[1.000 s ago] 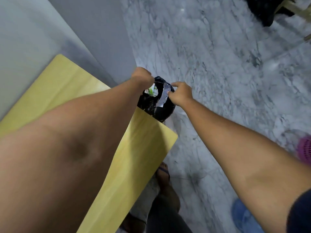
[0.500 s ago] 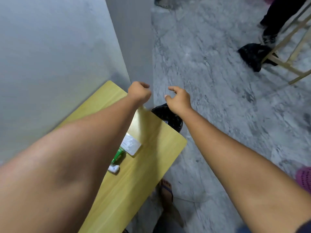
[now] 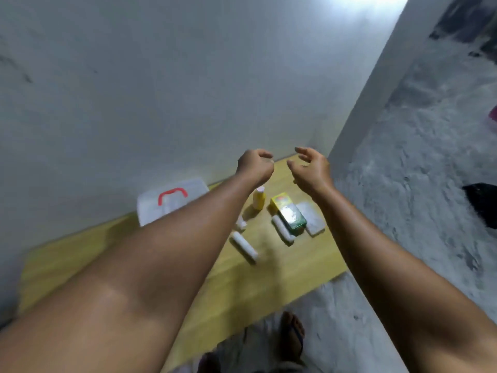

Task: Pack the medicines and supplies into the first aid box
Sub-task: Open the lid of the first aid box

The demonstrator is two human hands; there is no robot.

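Observation:
A white first aid box (image 3: pixel 172 203) with a red handle lies closed at the back of the yellow wooden table (image 3: pixel 285 267), against the wall. To its right stand a small yellow bottle (image 3: pixel 259 200), a green and yellow carton (image 3: pixel 288 214) and a flat white packet (image 3: pixel 312 220). Two white rolls (image 3: pixel 244 246) (image 3: pixel 281 228) and a small white item (image 3: pixel 241 223) lie in front. My left hand (image 3: pixel 255 166) hovers above the table's far edge, fingers curled with nothing in it. Beside it my right hand (image 3: pixel 309 168) is open and empty.
A grey wall (image 3: pixel 161 90) backs the table. Marble floor (image 3: pixel 419 184) spreads to the right, with a black bag (image 3: pixel 481 203) at the right edge. My sandalled foot (image 3: pixel 291 335) shows below the table's front edge.
My hands left the black bag beside the table and rose over the tabletop. The view swung left, bringing the box and supplies into sight.

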